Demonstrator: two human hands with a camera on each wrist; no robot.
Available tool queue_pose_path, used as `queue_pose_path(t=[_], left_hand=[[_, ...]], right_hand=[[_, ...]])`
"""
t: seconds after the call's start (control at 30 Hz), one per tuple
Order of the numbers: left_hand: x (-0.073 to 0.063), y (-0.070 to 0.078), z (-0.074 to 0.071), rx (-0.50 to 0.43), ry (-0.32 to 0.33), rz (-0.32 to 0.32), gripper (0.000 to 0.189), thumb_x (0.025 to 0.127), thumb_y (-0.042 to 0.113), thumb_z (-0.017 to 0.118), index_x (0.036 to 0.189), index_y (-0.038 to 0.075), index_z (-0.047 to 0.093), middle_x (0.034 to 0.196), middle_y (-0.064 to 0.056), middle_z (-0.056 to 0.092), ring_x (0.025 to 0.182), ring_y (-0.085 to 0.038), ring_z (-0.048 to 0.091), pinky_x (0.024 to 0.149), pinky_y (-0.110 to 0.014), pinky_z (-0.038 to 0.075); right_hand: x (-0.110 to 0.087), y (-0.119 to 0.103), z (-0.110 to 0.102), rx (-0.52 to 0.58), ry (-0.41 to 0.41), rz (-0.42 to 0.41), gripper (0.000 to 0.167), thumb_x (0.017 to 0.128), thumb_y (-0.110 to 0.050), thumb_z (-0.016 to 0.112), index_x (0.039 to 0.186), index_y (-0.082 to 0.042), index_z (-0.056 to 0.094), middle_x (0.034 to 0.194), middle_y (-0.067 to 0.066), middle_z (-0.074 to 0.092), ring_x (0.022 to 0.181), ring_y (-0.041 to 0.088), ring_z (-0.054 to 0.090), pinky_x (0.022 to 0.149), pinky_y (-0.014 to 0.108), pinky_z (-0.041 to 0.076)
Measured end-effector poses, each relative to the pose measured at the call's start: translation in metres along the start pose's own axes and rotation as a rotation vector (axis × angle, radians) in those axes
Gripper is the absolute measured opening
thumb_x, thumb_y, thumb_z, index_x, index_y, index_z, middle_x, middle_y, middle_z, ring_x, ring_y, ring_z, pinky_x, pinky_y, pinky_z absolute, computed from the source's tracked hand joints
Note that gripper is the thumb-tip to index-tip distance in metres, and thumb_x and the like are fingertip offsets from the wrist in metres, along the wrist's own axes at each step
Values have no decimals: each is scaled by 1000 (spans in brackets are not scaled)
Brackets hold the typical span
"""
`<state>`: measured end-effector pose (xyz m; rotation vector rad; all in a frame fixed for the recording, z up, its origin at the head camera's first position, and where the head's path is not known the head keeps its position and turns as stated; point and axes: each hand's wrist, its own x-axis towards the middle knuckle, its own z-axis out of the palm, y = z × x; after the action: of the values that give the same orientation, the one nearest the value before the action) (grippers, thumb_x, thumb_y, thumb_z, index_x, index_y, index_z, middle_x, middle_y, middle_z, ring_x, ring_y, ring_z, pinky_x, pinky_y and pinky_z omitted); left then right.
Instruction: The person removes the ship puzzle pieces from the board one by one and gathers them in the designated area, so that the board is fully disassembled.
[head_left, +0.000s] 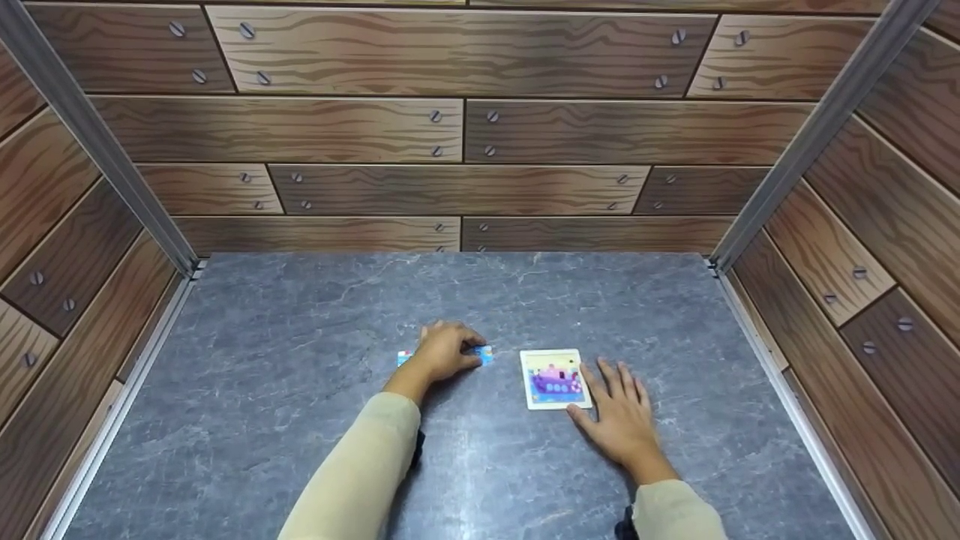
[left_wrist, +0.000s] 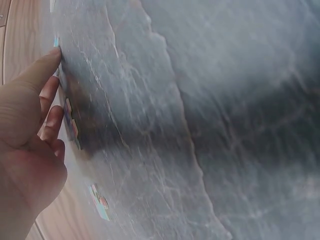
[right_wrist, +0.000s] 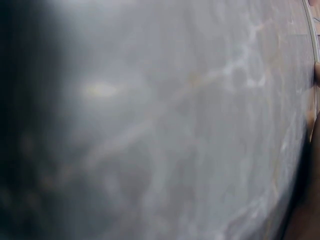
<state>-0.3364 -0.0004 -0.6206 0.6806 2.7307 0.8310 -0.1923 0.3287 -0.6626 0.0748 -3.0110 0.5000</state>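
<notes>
My left hand (head_left: 446,350) is over the middle of the table, its thumb and index finger curled at the edges of a small blue puzzle piece (head_left: 484,355). In the left wrist view the thumb tip meets that piece (left_wrist: 56,42). Other flat, colourful pieces (left_wrist: 72,122) lie beneath and behind the hand, one with red and white (head_left: 403,358) showing left of the wrist. To the right lies a square puzzle board (head_left: 525,390) with a pale frame and a pink and purple boat picture. My right hand (head_left: 621,416) lies with fingers spread, thumb and index fingertips at the board's right edge.
The grey marbled tabletop (head_left: 315,315) is bounded by wood-patterned walls (head_left: 465,135) at the back and both sides. Metal rails (head_left: 120,427) run along its side edges. The right wrist view shows mostly blurred tabletop (right_wrist: 165,125).
</notes>
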Motion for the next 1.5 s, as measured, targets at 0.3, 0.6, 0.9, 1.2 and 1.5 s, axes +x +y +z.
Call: queue_pose_path(t=[0.3, 0.6, 0.9, 1.2, 1.5], left_hand=[[-3, 3, -7, -56, 22, -21, 38, 96, 28, 84, 132, 20, 76, 136, -1, 76, 138, -29, 62, 129, -71, 22], [-3, 36, -4, -97, 121, 55, 46, 95, 24, 83, 139, 14, 70, 139, -6, 72, 131, -32, 62, 118, -59, 39], [-10, 68, 34, -158, 84, 169, 50, 92, 21, 85, 138, 11, 70, 138, -9, 72, 131, -30, 65, 118, -46, 49], [-17, 76, 62, -222, 28, 116, 49, 93, 22, 86, 139, 13, 70, 140, -8, 65, 120, -19, 65, 110, -35, 54], [-11, 84, 71, -193, 16, 30, 51, 94, 28, 86, 140, 12, 70, 135, -7, 65, 116, -18, 64, 107, -35, 54]], right_hand=[[0, -2, -1, 1, -2, -3, 82, 101, -64, 62, 169, -23, 40, 177, 16, 33, 166, 50, 21, 132, 71, 14], [0, -1, -3, -10, -1, 2, 82, 101, -64, 62, 169, -23, 40, 176, 16, 35, 166, 50, 22, 132, 71, 15], [-1, -2, -3, -21, -20, 17, 83, 101, -66, 59, 169, -24, 39, 177, 16, 33, 166, 50, 21, 132, 71, 14], [2, -1, -1, -15, -15, 4, 83, 101, -64, 61, 169, -24, 39, 177, 17, 34, 166, 50, 21, 132, 71, 13], [2, 2, 2, -13, -28, 6, 83, 102, -63, 62, 170, -24, 37, 178, 17, 32, 166, 50, 19, 132, 72, 12]])
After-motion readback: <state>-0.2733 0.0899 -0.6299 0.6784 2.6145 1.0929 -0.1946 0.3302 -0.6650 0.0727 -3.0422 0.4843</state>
